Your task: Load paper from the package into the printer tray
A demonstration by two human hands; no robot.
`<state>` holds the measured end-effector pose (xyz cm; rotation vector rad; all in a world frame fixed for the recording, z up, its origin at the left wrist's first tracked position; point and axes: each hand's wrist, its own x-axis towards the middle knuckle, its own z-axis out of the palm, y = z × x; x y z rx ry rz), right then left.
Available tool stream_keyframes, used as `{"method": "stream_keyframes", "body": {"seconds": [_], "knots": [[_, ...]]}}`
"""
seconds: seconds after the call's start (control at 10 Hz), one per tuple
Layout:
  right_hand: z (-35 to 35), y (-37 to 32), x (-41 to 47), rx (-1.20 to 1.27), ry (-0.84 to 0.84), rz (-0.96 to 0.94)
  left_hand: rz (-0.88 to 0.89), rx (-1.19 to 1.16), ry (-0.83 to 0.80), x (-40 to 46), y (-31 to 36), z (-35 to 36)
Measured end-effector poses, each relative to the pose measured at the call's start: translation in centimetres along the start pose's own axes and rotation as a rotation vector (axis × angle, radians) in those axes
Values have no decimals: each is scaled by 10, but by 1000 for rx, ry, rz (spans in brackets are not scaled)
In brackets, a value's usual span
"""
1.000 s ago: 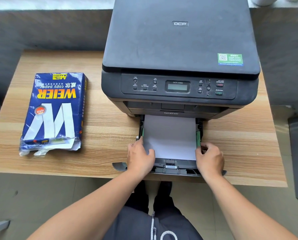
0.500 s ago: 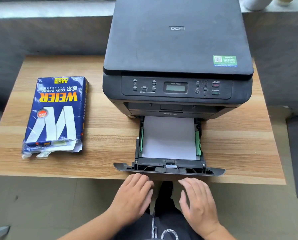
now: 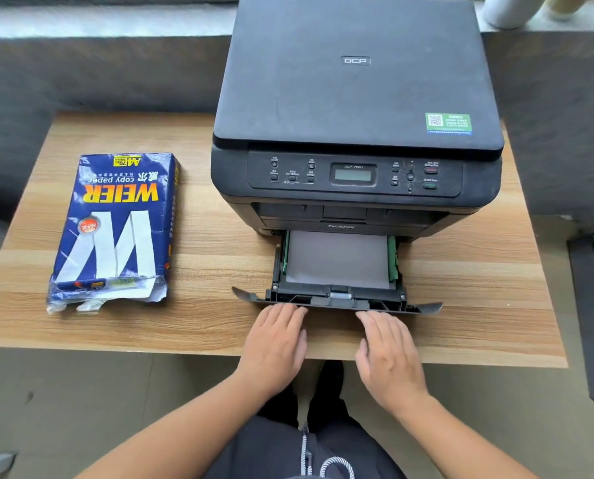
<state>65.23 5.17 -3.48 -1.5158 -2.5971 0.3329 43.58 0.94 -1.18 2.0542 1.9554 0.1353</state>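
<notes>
Both hands (image 3: 274, 344) (image 3: 388, 354) advanced; flat fingers (image 3: 290, 311) touching black plastic tray (image 3: 337, 300) front.

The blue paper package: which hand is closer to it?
Left. The left hand is at the tray front, on the paper package side; the right hand lies farther beyond.

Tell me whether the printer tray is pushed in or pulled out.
Pulled out. The tray sticks out from the printer front, white paper exposed inside it.
</notes>
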Motion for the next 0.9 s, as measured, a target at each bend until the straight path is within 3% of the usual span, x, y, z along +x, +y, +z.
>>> {"method": "stream_keyframes", "body": {"seconds": [0.4, 0.7, 0.8, 0.9], "knots": [[-22, 9, 116, -124, -152, 122, -79, 42, -60, 97, -31, -25], [-28, 8, 133, -69, -285, 195, -150, -24, -47, 115, -29, -30], [-41, 9, 135, 73, -374, 209, -157, -17, -49, 114, -29, -33], [-110, 9, 130, 612, -325, 255, -163, -46, -44, 96, -23, -34]]}}
